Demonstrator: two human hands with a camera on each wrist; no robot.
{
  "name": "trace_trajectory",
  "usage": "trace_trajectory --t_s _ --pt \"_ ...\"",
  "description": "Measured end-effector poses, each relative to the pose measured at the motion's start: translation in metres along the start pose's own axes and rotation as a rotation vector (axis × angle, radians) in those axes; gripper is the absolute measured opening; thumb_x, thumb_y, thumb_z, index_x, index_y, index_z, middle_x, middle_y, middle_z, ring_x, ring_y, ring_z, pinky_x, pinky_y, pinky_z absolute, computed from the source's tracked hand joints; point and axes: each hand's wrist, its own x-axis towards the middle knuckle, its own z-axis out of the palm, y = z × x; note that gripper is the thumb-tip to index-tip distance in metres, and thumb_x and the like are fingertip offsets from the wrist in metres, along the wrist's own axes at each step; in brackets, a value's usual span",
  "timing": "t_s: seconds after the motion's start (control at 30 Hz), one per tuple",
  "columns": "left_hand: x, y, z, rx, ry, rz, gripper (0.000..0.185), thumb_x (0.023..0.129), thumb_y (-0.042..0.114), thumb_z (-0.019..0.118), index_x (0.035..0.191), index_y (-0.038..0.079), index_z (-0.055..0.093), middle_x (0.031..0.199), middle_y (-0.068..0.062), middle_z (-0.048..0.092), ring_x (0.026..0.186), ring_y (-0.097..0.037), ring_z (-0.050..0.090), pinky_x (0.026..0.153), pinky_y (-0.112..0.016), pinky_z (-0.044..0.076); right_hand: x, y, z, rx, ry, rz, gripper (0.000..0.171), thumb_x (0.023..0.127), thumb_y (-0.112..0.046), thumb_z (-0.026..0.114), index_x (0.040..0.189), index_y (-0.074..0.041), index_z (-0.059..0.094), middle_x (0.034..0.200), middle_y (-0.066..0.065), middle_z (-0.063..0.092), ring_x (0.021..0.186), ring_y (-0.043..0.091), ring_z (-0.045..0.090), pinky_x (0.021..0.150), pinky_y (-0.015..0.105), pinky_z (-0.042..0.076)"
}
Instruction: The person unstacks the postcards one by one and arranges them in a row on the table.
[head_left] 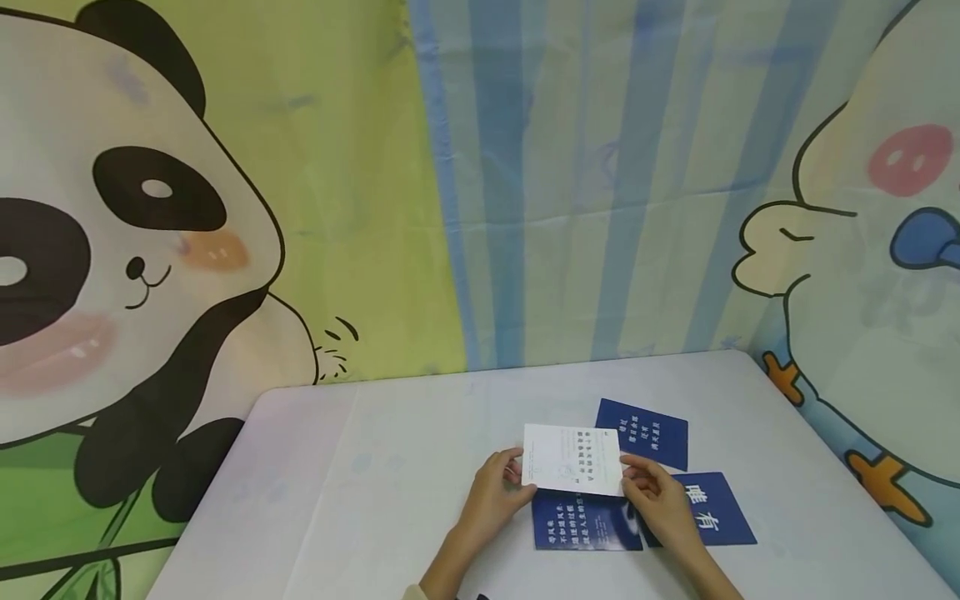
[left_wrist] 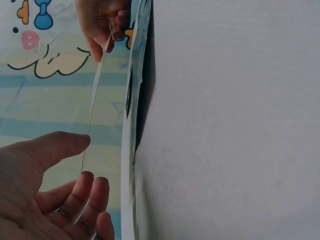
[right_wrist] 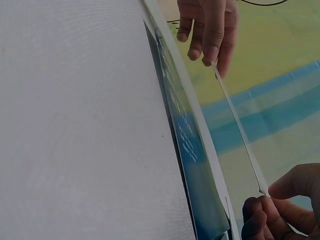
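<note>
Both hands hold a white card (head_left: 573,458) printed with small text, lifted a little above the table (head_left: 375,467). My left hand (head_left: 521,473) pinches its left edge, and my right hand (head_left: 628,475) pinches its right edge. Three blue cards lie under it: one behind (head_left: 643,432), one in front (head_left: 585,521), and one at the right (head_left: 712,508) with large white characters. The left wrist view shows the white card (left_wrist: 95,95) edge-on between the thumb and fingers of my left hand (left_wrist: 86,160). In the right wrist view my right hand (right_wrist: 261,196) grips the corner of the card (right_wrist: 240,130).
The table has a pale cloth and rounded corners. Its far edge meets a cartoon backdrop with a panda (head_left: 112,250) at the left and a white bird (head_left: 862,250) at the right. Bare tabletop (head_left: 315,500) stretches to the left of the cards.
</note>
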Motion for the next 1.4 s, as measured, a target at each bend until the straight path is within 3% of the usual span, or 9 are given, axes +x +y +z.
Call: trace_trajectory --t_s 0.17,0.6,0.97,1.27,1.4 --pt "-0.004 -0.002 -0.006 0.034 0.011 0.018 0.056 0.076 0.008 0.08 0.125 -0.006 0.057 0.091 0.001 0.058 0.083 -0.011 0.056 0.074 -0.025 0.05 -0.001 -0.005 0.003 0.006 -0.03 0.063 0.036 0.086 0.002 0.065 0.122 0.005 0.061 0.099 0.012 0.063 0.077 0.002 0.056 0.067 0.014 0.049" --pt "-0.017 -0.005 -0.022 0.075 -0.052 -0.022 0.058 0.079 0.013 0.08 0.126 -0.008 0.054 0.094 0.003 0.058 0.084 -0.008 0.056 0.076 -0.023 0.051 -0.005 -0.008 0.013 0.013 -0.085 0.074 0.035 0.084 0.005 0.066 0.119 0.004 0.062 0.094 0.01 0.061 0.073 0.005 0.055 0.062 0.016 0.048" --pt "-0.03 -0.008 -0.033 0.1 -0.054 -0.033 0.057 0.079 0.014 0.079 0.126 -0.008 0.054 0.093 0.003 0.057 0.082 -0.006 0.054 0.074 -0.022 0.05 -0.011 -0.01 0.021 0.002 -0.125 0.029 0.034 0.082 0.006 0.067 0.116 0.004 0.064 0.091 0.008 0.061 0.07 0.006 0.053 0.058 0.017 0.047" --pt "-0.039 -0.015 -0.039 0.065 -0.066 -0.026 0.055 0.08 0.012 0.078 0.125 -0.008 0.054 0.093 0.001 0.058 0.08 -0.006 0.055 0.072 -0.02 0.05 -0.015 -0.01 0.027 -0.006 -0.134 -0.01 0.037 0.078 0.008 0.071 0.115 0.003 0.064 0.088 0.006 0.061 0.066 0.005 0.053 0.055 0.018 0.046" --pt "-0.041 -0.017 -0.043 0.062 -0.074 -0.036 0.056 0.08 0.013 0.079 0.126 -0.007 0.054 0.094 0.002 0.058 0.08 -0.005 0.055 0.073 -0.02 0.05 -0.016 -0.014 0.029 -0.01 -0.152 0.01 0.04 0.078 0.007 0.072 0.116 0.003 0.064 0.089 0.006 0.06 0.067 0.005 0.053 0.056 0.018 0.046"
